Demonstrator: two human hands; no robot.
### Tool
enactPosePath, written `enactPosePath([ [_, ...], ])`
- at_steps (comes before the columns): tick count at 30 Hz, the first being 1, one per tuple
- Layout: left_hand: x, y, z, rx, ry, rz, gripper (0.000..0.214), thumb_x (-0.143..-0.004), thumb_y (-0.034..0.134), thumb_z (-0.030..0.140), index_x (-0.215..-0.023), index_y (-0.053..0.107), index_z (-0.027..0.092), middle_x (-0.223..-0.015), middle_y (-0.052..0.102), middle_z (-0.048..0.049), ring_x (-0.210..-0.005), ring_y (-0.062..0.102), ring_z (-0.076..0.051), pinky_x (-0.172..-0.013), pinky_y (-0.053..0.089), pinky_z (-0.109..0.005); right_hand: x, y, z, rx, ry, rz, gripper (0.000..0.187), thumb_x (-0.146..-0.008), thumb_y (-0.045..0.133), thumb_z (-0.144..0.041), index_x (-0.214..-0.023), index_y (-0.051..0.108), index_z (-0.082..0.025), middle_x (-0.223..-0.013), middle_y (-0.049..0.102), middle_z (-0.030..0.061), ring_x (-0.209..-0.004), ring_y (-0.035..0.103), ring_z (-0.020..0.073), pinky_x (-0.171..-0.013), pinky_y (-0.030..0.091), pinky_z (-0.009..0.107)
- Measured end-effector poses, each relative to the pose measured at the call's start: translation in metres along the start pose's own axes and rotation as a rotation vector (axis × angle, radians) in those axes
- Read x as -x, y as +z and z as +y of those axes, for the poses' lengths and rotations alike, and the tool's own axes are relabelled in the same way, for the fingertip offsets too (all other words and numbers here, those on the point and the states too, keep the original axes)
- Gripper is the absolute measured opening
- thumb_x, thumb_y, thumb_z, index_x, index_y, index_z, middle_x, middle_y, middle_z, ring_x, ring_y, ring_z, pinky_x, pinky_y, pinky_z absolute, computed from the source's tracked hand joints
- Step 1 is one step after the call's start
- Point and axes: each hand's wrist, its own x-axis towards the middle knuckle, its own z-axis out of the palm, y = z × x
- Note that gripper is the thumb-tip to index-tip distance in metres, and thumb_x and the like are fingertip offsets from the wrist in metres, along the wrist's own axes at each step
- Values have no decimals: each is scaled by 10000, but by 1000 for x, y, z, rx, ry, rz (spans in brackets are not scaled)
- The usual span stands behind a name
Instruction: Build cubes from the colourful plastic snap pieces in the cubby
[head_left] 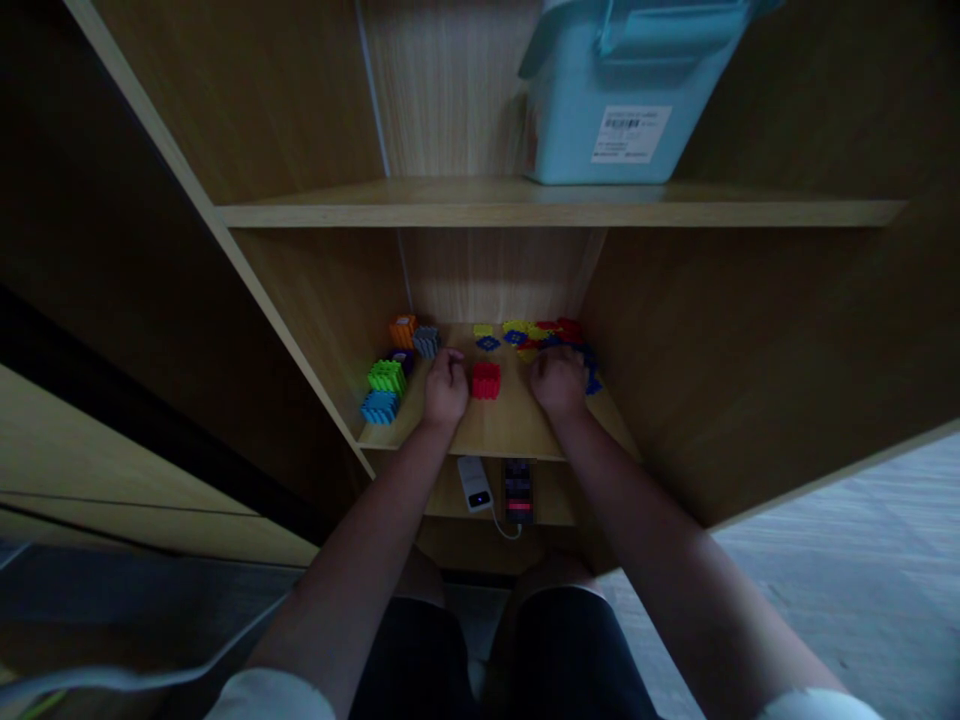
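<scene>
My left hand [447, 387] rests on the middle shelf with its fingers curled in and nothing visible in them. It lies between a grey interlocking-plastic cube [427, 342] and a red one [486, 381]. My right hand [559, 380] is at the edge of a pile of flat notched plastic pieces [541, 330] in yellow, blue and red. Its fingers point down and away from me, so their tips are hidden. Along the left wall sit an orange cube [403, 330], a dark purple one [403, 360], a green one [387, 377] and a light blue one [380, 407].
Loose yellow [482, 330] and blue [487, 343] pieces lie behind the red cube. On the shelf below are a white power bank [475, 484] and a phone [518, 490] joined by a cable. A teal bin [600, 90] stands on the upper shelf [450, 214].
</scene>
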Motion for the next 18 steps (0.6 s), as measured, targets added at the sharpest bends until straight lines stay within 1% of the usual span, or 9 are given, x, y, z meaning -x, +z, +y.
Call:
enactPosePath([
  [4, 0, -1, 2, -1, -6, -5, 187, -964, 453, 125, -1040, 581, 239, -985, 716, -56, -1002, 704, -242, -942, 547, -381, -4, 10, 7, 28, 46, 100, 276, -934, 550, -323, -1025, 743, -149, -1189, 698, 263, -1142, 591, 423, -968, 492, 653],
  [6, 1, -2, 3, -2, -9, -7, 186, -968, 453, 125, -1042, 582, 237, -996, 720, -54, -988, 704, -235, -936, 543, -370, -9, 15, 10, 44, 57, 104, 325, -951, 529, -343, -1088, 744, -141, -1290, 677, 271, -1215, 564, 432, -1021, 456, 683],
  [9, 1, -2, 3, 0, -25, -12, 190, -970, 448, 121, -1049, 582, 232, -1014, 721, -54, -977, 705, -228, -930, 535, -353, -18, 20, 11, 137, 97, -1, 431, -1003, 438, -340, -1229, 728, -116, -1465, 606, 270, -1352, 498, 427, -1138, 361, 696],
  [12, 0, -1, 3, 10, -35, -14, 194, -972, 447, 118, -1049, 586, 229, -1021, 719, -60, -992, 705, -232, -942, 529, -353, -23, 23, 10, 216, 91, -127, 516, -1043, 347, -322, -1376, 676, -104, -1586, 527, 244, -1474, 407, 397, -1235, 233, 690],
  [15, 0, 0, 3, 10, -29, 2, 196, -961, 452, 103, -1026, 589, 227, -1022, 719, -68, -1006, 701, -242, -955, 525, -363, -27, 26, 9, 261, 73, -208, 556, -1057, 320, -342, -1436, 643, -94, -1651, 464, 229, -1558, 311, 377, -1276, 115, 706],
  [18, 0, -1, 4, 13, -48, 0, 202, -960, 452, 97, -1024, 593, 228, -1011, 720, -69, -995, 702, -246, -952, 528, -372, -32, 28, 10, 278, 96, -233, 593, -1065, 317, -402, -1443, 641, -79, -1685, 414, 241, -1588, 263, 380, -1282, 67, 718],
])
